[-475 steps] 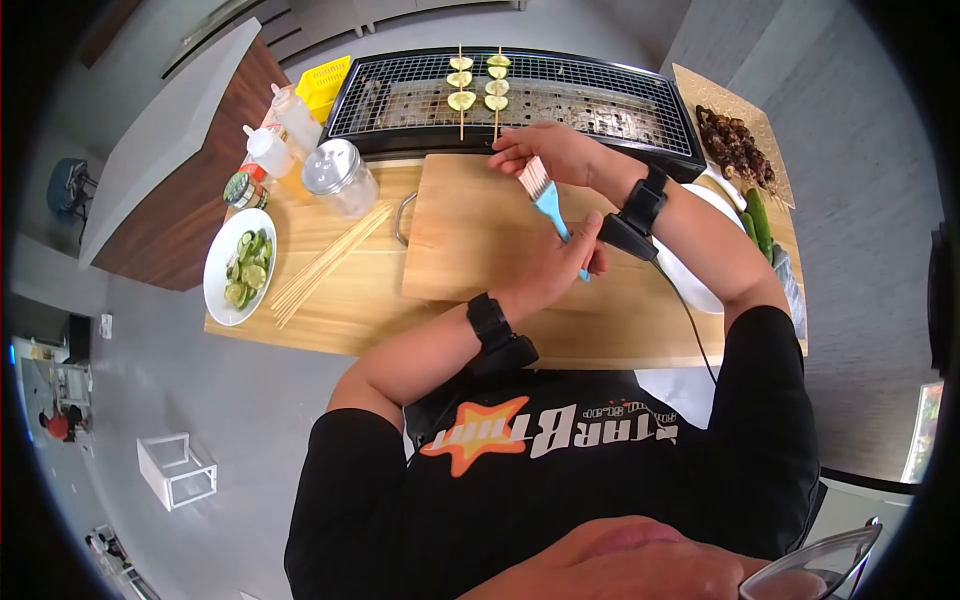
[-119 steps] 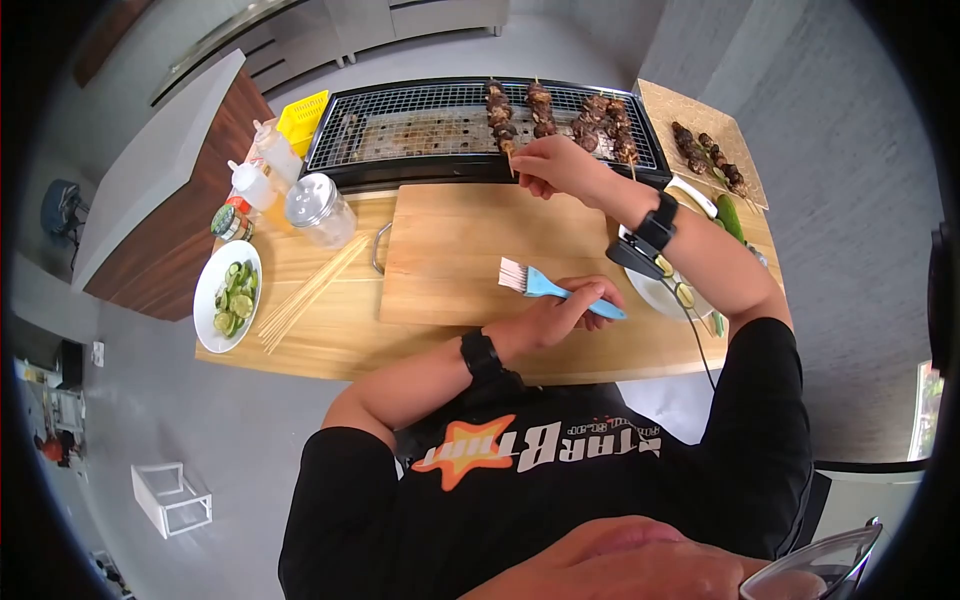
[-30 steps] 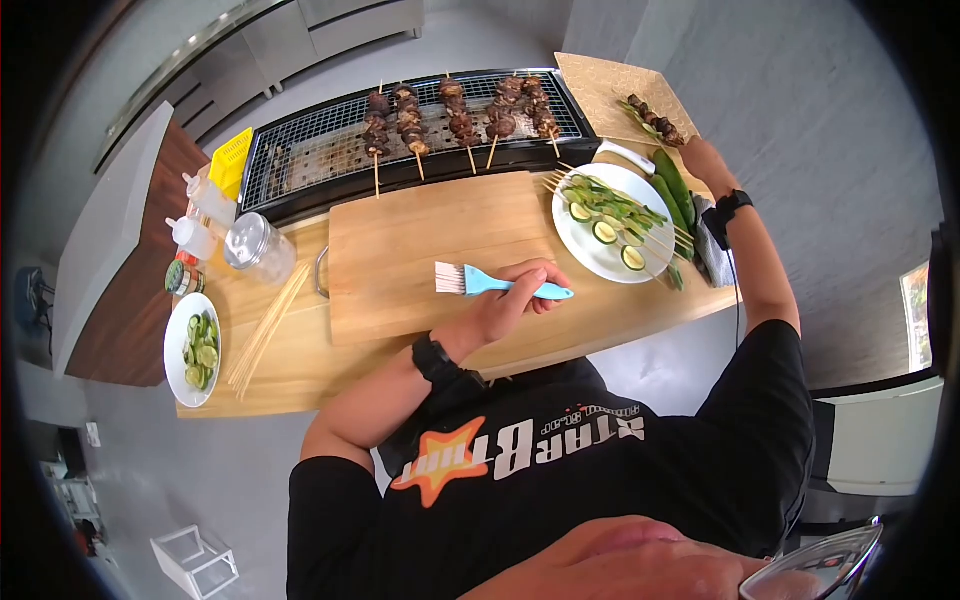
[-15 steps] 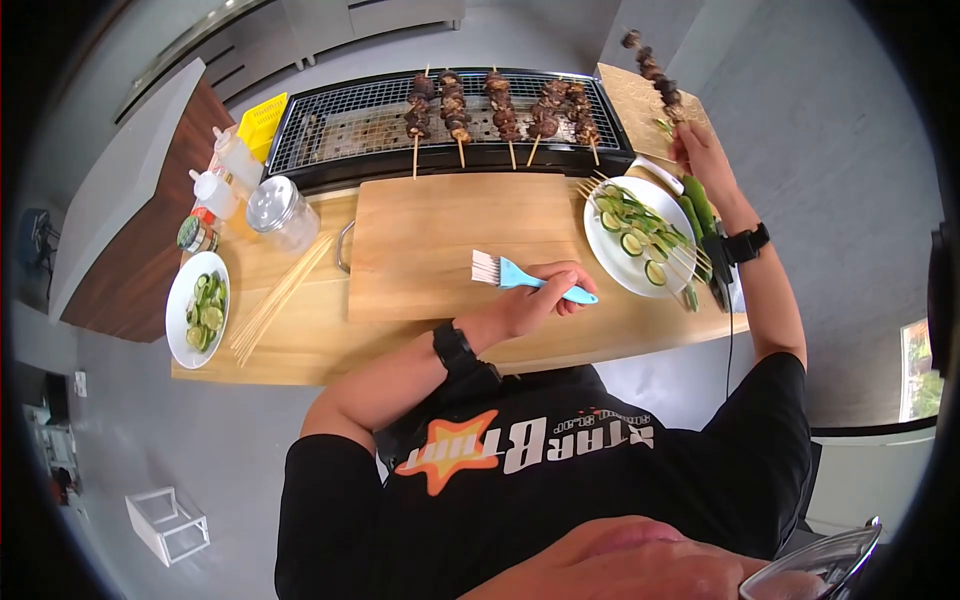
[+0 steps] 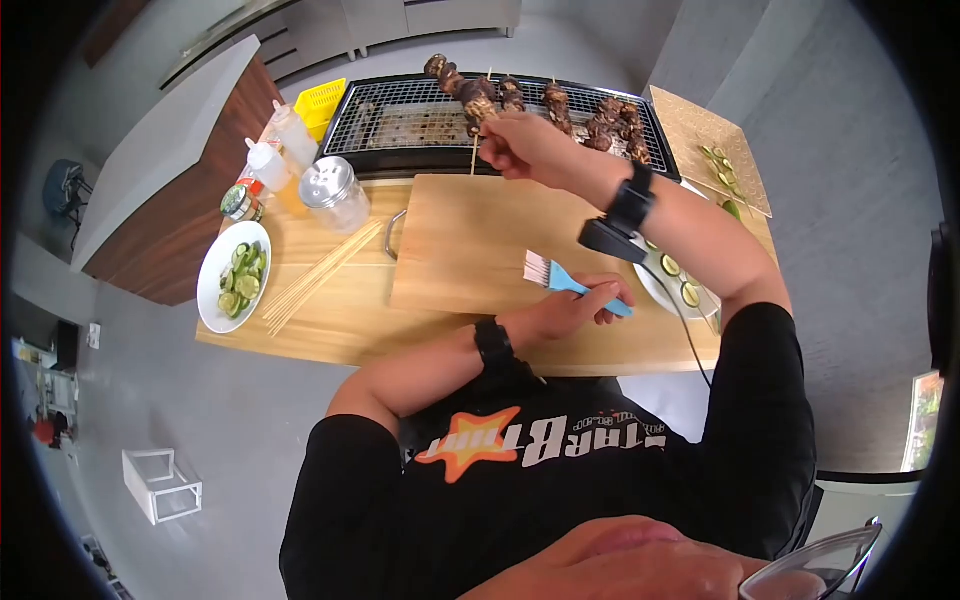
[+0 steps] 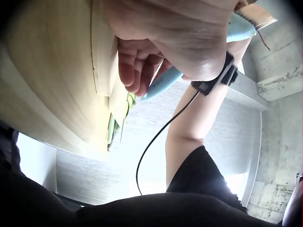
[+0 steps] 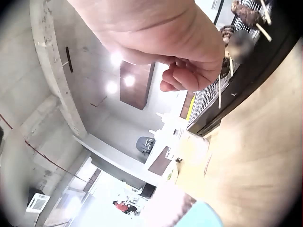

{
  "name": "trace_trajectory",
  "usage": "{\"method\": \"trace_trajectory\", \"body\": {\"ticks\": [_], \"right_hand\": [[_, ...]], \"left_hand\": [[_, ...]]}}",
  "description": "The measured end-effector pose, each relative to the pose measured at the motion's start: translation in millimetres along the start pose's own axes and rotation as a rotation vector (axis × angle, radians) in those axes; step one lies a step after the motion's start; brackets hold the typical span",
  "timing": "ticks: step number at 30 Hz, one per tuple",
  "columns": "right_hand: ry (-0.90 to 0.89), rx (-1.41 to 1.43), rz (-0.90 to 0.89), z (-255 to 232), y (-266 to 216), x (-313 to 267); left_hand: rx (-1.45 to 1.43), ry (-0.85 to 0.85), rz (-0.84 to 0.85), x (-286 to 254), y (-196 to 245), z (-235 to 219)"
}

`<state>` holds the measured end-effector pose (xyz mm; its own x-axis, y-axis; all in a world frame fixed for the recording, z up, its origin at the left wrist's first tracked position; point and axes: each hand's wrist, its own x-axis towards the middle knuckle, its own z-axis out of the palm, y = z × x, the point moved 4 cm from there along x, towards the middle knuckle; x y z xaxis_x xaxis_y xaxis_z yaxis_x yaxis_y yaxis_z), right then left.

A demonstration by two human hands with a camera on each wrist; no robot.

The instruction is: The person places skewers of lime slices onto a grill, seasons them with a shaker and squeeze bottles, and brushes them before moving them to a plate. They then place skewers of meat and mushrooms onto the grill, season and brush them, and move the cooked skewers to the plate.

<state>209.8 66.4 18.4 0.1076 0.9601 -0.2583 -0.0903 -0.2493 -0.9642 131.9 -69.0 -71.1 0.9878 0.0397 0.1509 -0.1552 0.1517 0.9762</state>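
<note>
Dark brown, charred-looking chunks threaded on the meat skewer point(image 5: 445, 72), lumpy with paler flecks; it sits tilted above the left-centre of the grill point(image 5: 400, 112), other meat skewers point(image 5: 558, 105) lying on the grate to its right. Brush point(image 5: 565, 281): light blue handle, pale bristles, angled over the near right part of the wooden board point(image 5: 450, 240) on the tabletop point(image 5: 330, 325).

Writing: black shirt point(image 5: 600, 510) has a star and big letters, upside down in the head view, "TAR" legible, rest unclear. Small jar point(image 5: 240, 203) has a coloured label, too small to read.

Right arm stretches forward, hand point(image 5: 535, 148) at the grill's front edge, fingers curled; grip closed around the skewer's lower end. Left arm bends across the torso; left hand point(image 5: 565, 310) has its grip around the brush handle, thumb on top.
</note>
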Motion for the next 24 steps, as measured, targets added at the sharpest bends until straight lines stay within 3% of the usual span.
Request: {"method": "trace_trajectory", "body": {"ticks": [4, 7, 13, 17, 20, 23, 24], "right_hand": [[0.092, -0.035, 0.014, 15.1, 14.5, 53.2], [0.033, 0.028, 0.073, 31.7, 23.2, 61.7], [-0.278, -0.228, 0.109, 34.2, 21.7, 39.8], [-0.271, -0.547, -0.072, 12.3, -4.0, -38.1], [-0.341, -0.720, -0.176, -14.3, -6.1, -98.8], [-0.178, -0.922, -0.284, -36.9, 10.3, -159.3], [-0.128, -1.014, -0.418, -39.6, 18.9, -178.8]], "left_hand": [[-0.037, 0.007, 0.028, 3.6, -7.9, -1.4], [-0.016, 0.005, 0.007, 2.0, -4.2, -2.4], [0.002, 0.009, -0.007, 2.9, -8.0, -2.7], [0.081, 0.014, 0.018, 4.5, -11.3, -2.2], [-0.103, 0.041, -0.038, 2.5, -14.8, -2.1], [-0.103, 0.035, 0.006, 4.2, -15.4, -6.5], [-0.125, 0.152, 0.026, -0.5, -12.2, -3.3]]}}
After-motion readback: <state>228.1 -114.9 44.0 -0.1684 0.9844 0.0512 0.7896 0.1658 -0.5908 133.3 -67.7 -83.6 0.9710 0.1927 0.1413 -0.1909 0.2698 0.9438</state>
